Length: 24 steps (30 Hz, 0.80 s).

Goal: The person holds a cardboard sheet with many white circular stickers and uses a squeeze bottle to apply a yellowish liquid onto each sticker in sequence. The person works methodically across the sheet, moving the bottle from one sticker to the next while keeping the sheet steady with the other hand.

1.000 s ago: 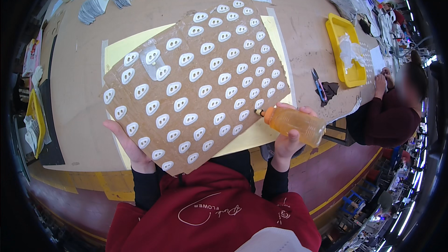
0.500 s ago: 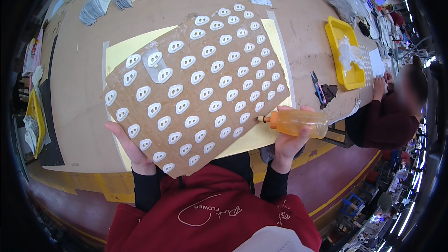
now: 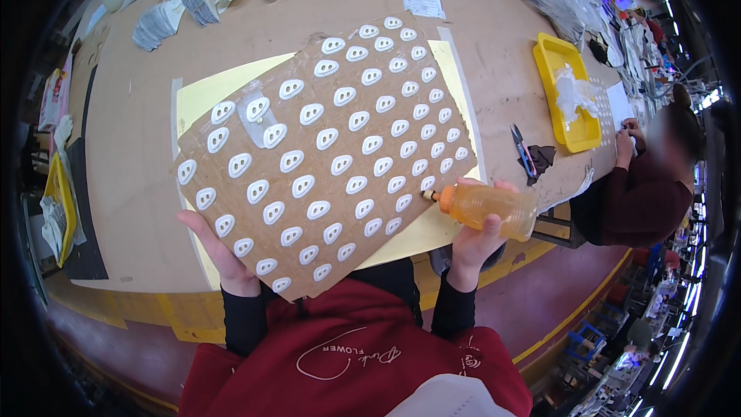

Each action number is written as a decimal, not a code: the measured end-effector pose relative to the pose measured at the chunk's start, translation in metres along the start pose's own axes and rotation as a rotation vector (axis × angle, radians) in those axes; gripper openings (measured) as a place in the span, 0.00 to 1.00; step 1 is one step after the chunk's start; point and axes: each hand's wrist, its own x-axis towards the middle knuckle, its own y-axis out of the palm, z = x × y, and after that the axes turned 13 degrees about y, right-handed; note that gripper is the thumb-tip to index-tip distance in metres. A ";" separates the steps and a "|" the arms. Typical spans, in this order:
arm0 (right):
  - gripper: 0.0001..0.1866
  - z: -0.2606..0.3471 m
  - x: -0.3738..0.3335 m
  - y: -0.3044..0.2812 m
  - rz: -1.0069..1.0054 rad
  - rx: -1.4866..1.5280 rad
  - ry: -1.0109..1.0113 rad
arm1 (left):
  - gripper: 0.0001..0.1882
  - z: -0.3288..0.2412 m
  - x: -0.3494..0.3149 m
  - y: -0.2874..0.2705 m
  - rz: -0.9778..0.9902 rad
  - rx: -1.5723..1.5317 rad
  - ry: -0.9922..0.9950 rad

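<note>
The left hand (image 3: 224, 251) supports the brown cardboard sheet (image 3: 324, 154) from beneath at its near-left edge, fingers spread flat under it, thumb along the edge; the sheet sits tilted above the yellow paper (image 3: 208, 93) on the workbench (image 3: 139, 185), carrying rows of small white oval pieces (image 3: 327, 138). The right hand (image 3: 475, 235) is wrapped around the orange squeeze bottle (image 3: 486, 208), its nozzle lying at the sheet's near-right edge, beside the outermost ovals. Judgement: keep the sheet steady and level; bring the nozzle square to each oval; squeeze lightly, so that the fluid stays within each piece.
</note>
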 end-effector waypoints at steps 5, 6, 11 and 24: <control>0.37 0.000 -0.003 0.002 0.037 -0.040 -0.071 | 0.39 -0.001 0.000 -0.003 0.031 -0.015 -0.017; 0.36 0.000 -0.003 0.002 0.051 -0.043 -0.074 | 0.39 -0.001 -0.001 -0.002 0.021 -0.005 -0.011; 0.36 0.002 -0.003 0.008 0.102 -0.053 -0.113 | 0.39 -0.001 -0.002 0.000 -0.009 0.022 -0.001; 0.35 0.004 0.010 0.008 0.153 -0.068 -0.094 | 0.39 0.000 0.000 -0.003 -0.004 -0.011 -0.013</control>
